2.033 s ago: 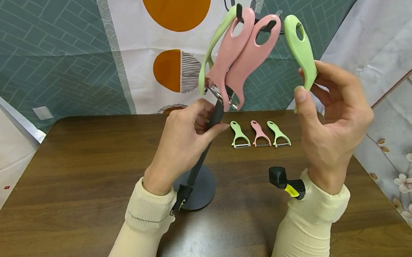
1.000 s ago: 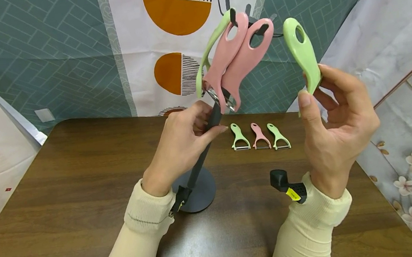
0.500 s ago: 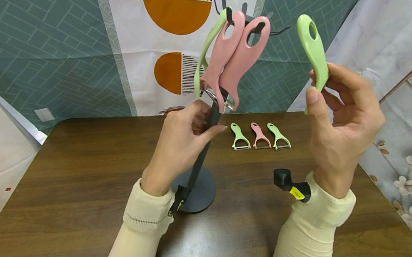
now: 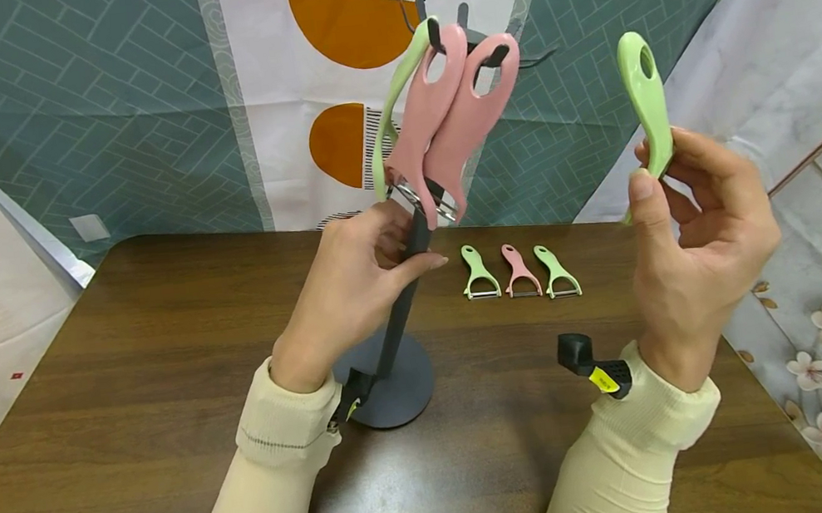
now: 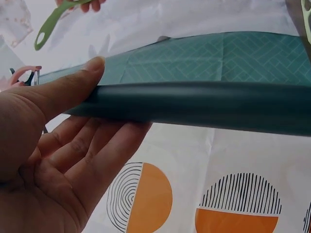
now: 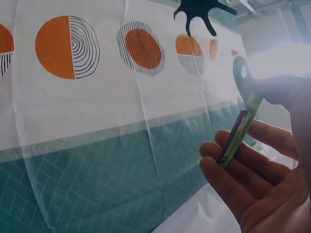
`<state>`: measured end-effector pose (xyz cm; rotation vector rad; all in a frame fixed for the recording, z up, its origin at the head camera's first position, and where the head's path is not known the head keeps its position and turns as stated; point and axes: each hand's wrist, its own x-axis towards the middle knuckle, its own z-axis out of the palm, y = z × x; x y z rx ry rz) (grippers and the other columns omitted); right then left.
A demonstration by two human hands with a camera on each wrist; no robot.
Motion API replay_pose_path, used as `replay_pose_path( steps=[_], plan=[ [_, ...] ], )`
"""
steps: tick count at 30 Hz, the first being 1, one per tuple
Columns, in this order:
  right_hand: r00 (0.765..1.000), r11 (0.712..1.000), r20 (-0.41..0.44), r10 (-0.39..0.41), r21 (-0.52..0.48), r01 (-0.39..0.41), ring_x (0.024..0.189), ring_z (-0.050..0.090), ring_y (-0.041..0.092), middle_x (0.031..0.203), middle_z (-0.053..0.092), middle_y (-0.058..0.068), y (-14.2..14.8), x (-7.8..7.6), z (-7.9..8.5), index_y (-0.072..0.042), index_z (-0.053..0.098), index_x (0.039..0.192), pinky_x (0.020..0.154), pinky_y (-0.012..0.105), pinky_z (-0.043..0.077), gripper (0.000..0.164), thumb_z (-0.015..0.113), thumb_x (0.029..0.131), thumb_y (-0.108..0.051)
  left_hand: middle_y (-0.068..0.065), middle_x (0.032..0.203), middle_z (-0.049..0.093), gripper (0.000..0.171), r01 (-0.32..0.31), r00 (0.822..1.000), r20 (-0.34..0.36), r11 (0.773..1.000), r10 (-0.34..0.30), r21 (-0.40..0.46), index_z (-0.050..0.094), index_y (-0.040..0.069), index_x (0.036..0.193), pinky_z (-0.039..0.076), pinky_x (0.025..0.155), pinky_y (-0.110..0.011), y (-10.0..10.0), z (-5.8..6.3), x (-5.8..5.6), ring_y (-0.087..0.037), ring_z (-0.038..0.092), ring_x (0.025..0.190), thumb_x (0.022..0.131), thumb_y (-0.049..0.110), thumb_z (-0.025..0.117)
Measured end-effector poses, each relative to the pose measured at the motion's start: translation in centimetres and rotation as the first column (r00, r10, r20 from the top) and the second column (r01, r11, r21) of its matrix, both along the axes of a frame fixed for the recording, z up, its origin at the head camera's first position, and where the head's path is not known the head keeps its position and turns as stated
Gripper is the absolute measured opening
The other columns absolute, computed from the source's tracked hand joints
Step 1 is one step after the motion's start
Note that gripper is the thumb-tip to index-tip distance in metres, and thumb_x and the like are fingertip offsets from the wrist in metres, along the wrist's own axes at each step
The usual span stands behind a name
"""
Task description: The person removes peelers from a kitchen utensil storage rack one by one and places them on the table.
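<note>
My left hand (image 4: 342,289) grips the dark grey post (image 4: 397,325) of a hook stand, thumb on the near side, just below the hung peelers. Two pink peelers (image 4: 473,116) and a green peeler (image 4: 394,91) hang by their handle holes on the stand's hooks, blades downward. To the right, my right hand (image 4: 707,250) pinches another green peeler (image 4: 646,102) near its head, handle pointing up, apart from the stand. In the right wrist view, the thumb and fingers hold this green peeler (image 6: 239,128), its blade side showing.
A green peeler (image 4: 478,270), a pink peeler (image 4: 519,268) and another green peeler (image 4: 555,270) lie in a row on the brown table (image 4: 154,384). The stand's round base (image 4: 403,395) rests on the table. Bare hooks (image 6: 199,14) stick out at the stand's top.
My right hand has carried its green peeler rightward, away from the hooks. The stand's top, with its hung peelers and my left hand, has shifted left. The peelers on the table stay put.
</note>
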<state>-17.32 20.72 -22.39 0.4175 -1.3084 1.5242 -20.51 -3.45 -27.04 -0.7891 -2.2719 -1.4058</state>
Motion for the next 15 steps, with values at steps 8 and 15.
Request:
replay_pose_path(
  steps=[8, 15],
  plan=[
    [0.999, 1.0, 0.048, -0.015, 0.006, 0.015, 0.091, 0.069, 0.032, 0.101, 0.067, 0.022, 0.9, 0.1, -0.2, 0.013, 0.071, 0.107, 0.075, 0.023, 0.057, 0.032, 0.079, 0.077, 0.003, 0.001, 0.079, 0.07, 0.025, -0.027, 0.999, 0.019, 0.999, 0.027, -0.02, 0.069, 0.008, 0.09, 0.052, 0.066, -0.025, -0.4, 0.1, 0.0, -0.008, 0.063, 0.066, 0.079, 0.018, 0.089],
    [0.985, 0.998, 0.17, -0.039, 0.058, 0.03, 0.092, 0.069, 0.026, 0.104, 0.07, 0.017, 1.6, 0.2, -0.5, 0.01, 0.071, 0.109, 0.079, 0.023, 0.058, 0.029, 0.078, 0.081, 0.004, 0.001, 0.079, 0.07, 0.026, -0.039, 0.999, -0.007, 0.999, 0.039, -0.03, 0.069, 0.009, 0.09, 0.052, 0.066, -0.025, -0.5, 0.2, 0.1, -0.006, 0.064, 0.066, 0.079, 0.02, 0.09]
  ],
)
